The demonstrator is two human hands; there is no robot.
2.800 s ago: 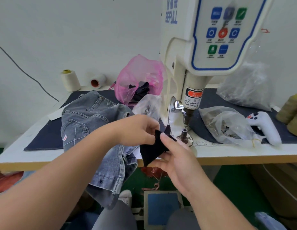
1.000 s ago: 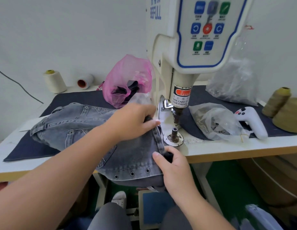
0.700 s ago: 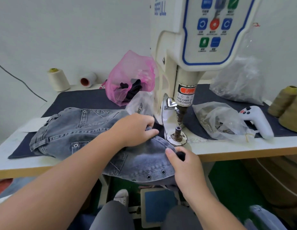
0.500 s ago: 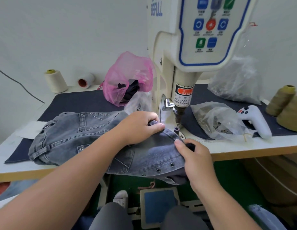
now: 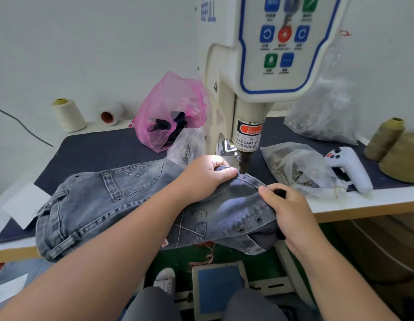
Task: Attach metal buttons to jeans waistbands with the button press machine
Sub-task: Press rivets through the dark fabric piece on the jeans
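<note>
**Ana:** Jeans [image 5: 122,200] are over the anvil now! A moment ago the lower die of the button press machine [image 5: 254,93] stood bare beside the cloth; now grey denim covers it, and the waistband edge sits right under the punch [image 5: 244,162].

**Ben:** And the hands?

**Ana:** Left hand [image 5: 207,174] has its fingers curled over the waistband fold, thumb flat along the seam, just beside the punch. Right hand [image 5: 287,205] pinches the band's near corner, thumb on top, fingers wrapped under, with a scrap of black fabric [image 5: 280,193] peeking out of the grip.

**Ben:** That black piece was held out in the open a few seconds back.

**Ana:** Yes, now it's tucked in with the denim. And look, a red laser dot [image 5: 242,181] lands on the band just in front of the punch.

**Ben:** So positioning is nearly done?

**Ana:** I'd judge so. The cloth has slid rightward into the press, stretched between both hands. What's left is lining up on that dot, then the foot pedal [image 5: 218,289] down on the floor.

**Ben:** That left thumb is close.

**Ana:** Very close to the punch. The warning label [image 5: 248,137] says as much.
</note>
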